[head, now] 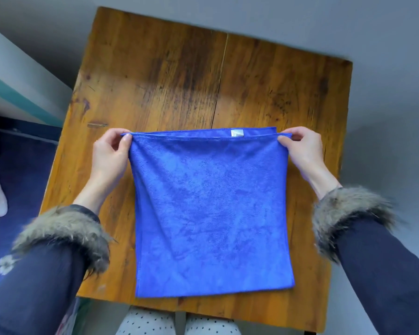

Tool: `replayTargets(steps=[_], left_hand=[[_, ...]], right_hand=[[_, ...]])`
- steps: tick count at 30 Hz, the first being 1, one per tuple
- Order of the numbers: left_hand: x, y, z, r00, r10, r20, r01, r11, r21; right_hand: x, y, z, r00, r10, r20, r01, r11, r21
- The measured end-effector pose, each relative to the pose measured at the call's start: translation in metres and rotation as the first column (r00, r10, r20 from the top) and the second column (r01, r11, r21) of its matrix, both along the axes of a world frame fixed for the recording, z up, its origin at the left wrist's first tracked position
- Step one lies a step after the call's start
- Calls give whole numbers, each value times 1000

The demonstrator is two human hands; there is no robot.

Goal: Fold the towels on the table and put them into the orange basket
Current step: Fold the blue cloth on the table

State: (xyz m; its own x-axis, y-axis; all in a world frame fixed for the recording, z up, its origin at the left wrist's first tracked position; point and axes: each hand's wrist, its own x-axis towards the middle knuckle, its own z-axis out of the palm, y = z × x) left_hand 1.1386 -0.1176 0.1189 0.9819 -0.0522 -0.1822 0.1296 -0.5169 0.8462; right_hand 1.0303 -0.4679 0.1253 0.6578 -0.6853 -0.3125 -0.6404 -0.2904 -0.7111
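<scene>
Hands pinch the far corners of a blue towel (211,209): left hand (110,155) on one corner, right hand (300,151) on the other, thumbs on top. Between them the doubled towel lies flat on the wooden surface (179,76), its white tag (237,133) nearer the right hand.

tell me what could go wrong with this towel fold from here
1. The two layers at the far edge of the blue towel are not quite aligned; the white tag shows on the offset lower layer, so the fold may end up uneven.
2. The left hand and right hand only pinch the corners, so a layer could slip free.
3. The towel's near edge lies close to the wooden table edge and might slide off.
</scene>
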Motion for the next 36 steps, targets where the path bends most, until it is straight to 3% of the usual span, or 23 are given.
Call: replayTargets(steps=[3, 6, 10, 13, 15, 19, 23, 25, 28, 36], left_hand=[[11, -2, -17, 999, -44, -18, 47, 973, 224], [22, 0, -29, 982, -185, -28, 178, 877, 447], [34, -3, -31, 942, -334, -43, 306, 797, 521], [38, -8, -29, 906, -412, -95, 393, 741, 545], [41, -10, -29, 893, -422, -153, 435, 725, 535], [42, -16, -24, 907, -374, -196, 422, 790, 445], [43, -10, -20, 947, -241, -212, 303, 888, 346], [43, -6, -18, 948, -212, -238, 281, 910, 307], [45, -4, -11, 942, -218, -257, 277, 935, 223], [28, 3, 54, 931, -283, -229, 283, 959, -34]], right_hand=[[11, 0, -9, 998, 60, -33, -63, 990, -124], [19, -4, -19, 967, 232, -102, -251, 931, -264], [27, -10, -24, 853, 474, -220, -522, 774, -358], [33, -11, -21, 741, 592, -316, -671, 658, -342], [37, -10, -19, 703, 616, -356, -710, 637, -299], [42, -8, -15, 755, 559, -342, -637, 749, -181], [39, -9, -14, 756, 542, -367, -628, 758, -175], [35, -11, -11, 803, 488, -343, -565, 807, -173], [28, -11, 0, 879, 397, -266, -445, 882, -154], [-12, -6, 70, 976, 202, -82, -210, 973, -93]])
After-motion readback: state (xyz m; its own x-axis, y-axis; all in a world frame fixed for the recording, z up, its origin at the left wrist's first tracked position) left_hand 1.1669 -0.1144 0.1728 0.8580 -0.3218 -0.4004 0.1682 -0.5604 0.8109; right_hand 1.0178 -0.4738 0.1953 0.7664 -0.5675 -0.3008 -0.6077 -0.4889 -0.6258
